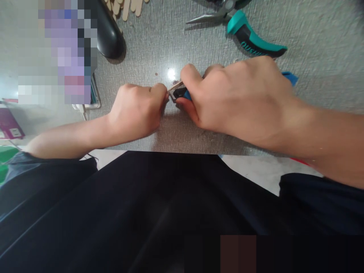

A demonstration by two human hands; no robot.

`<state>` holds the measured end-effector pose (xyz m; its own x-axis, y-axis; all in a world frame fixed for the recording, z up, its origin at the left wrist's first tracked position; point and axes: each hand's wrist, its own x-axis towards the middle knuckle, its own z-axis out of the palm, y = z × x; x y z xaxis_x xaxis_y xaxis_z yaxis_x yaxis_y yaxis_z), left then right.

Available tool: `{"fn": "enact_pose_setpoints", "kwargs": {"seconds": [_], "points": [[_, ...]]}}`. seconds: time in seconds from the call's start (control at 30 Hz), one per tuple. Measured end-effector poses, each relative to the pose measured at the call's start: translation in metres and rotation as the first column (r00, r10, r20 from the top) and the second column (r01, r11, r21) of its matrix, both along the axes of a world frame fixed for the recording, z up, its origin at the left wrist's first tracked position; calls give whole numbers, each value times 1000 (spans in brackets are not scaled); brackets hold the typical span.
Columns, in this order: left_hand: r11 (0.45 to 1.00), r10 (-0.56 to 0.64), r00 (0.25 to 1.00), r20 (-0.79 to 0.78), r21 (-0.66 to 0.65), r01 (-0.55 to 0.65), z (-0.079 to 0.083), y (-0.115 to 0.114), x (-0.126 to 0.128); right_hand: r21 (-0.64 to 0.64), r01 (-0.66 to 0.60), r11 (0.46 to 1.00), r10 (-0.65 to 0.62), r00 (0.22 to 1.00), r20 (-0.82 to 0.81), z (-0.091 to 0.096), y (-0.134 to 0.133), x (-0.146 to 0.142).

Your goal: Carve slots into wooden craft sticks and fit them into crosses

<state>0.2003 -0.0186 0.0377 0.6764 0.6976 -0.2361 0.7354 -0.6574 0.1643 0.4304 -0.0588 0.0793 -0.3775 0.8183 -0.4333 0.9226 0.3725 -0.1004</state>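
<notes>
My left hand is closed in a pinch on the end of a thin wooden stick just above the grey table. My right hand is wrapped round a small cutter with blue handles, whose black jaws meet the stick between the two hands. One blue handle end pokes out behind my right hand. Most of the stick and tool is hidden by my fingers.
Teal-handled long-nose pliers lie at the back right. A black rounded object and several flat wooden sticks sit at the back left. A purple box lies at the left edge. My dark clothing fills the bottom.
</notes>
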Motion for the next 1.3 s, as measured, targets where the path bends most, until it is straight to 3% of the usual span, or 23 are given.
{"fn": "enact_pose_setpoints", "kwargs": {"seconds": [0.2, 0.33, 0.47, 0.6, 0.77, 0.93, 1.3], "points": [[998, -11, 998, -57, 54, 14, -4, -8, 0, 2, 14, 1000, -14, 1000, 11, 0, 1, -5], [1000, -10, 993, -118, 16, 12, -3, -10, 3, -5, 17, 1000, -17, 1000, 9, -1, 3, -5], [998, 50, 995, -88, -28, -53, 0, -3, 6, 13, 10, 1000, -10, 1000, 11, -4, 9, -2], [1000, 27, 998, -59, 10, -27, -6, 3, 5, -15, 3, 1000, -3, 1000, 25, -5, 12, 1], [998, 37, 998, 59, 52, -40, -17, 3, -1, -22, 89, 996, -89, 996, 15, -3, 7, 2], [995, -1, 991, 133, 97, -12, -14, -3, -2, -3, 82, 997, -82, 996, -14, -7, 4, 0], [987, -75, 993, 90, 148, 61, -15, -3, -4, -9, 107, 994, -108, 993, -46, -7, 6, -4]]}}
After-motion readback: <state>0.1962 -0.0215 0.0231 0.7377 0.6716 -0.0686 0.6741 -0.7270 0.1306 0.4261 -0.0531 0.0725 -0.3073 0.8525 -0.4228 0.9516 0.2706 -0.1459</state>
